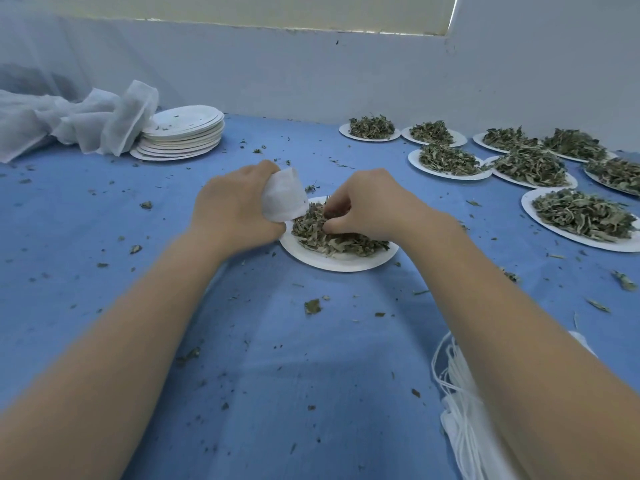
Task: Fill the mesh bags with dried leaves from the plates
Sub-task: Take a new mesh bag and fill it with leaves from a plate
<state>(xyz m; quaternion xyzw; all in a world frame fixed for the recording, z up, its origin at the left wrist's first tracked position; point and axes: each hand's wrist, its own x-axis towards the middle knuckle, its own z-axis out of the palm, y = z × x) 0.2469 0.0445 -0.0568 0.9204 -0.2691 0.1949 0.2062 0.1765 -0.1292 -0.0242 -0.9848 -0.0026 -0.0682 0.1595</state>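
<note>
Blue cloth (284, 358) is covering the whole work surface, and small crumbs of leaf are lying everywhere on it. Behind it a pale wall is standing, with a light strip along the top.

Near the middle, a white paper plate (341, 262) is resting on the cloth with a heap of dried leaves (332, 239) on it. The person is reaching over it with both bare arms. The left hand (232, 213) is closing around a small white mesh bag (285, 195), gripping it at the left edge of the plate; the bag is standing up from the fist, tilted toward the leaves. The right hand (370, 206) is curling its fingers down into the heap and pinching some leaves, just beside the bag.

At the far left, a stack of empty plates (183, 133) is sitting, and a pile of loose white mesh fabric (76, 121) is leaning against it. To the right, several more full plates (533, 168) are lying close together, each one carrying leaves. Under the right forearm, at the lower right, a bundle of white strings (457, 403) is lying on the cloth.
</note>
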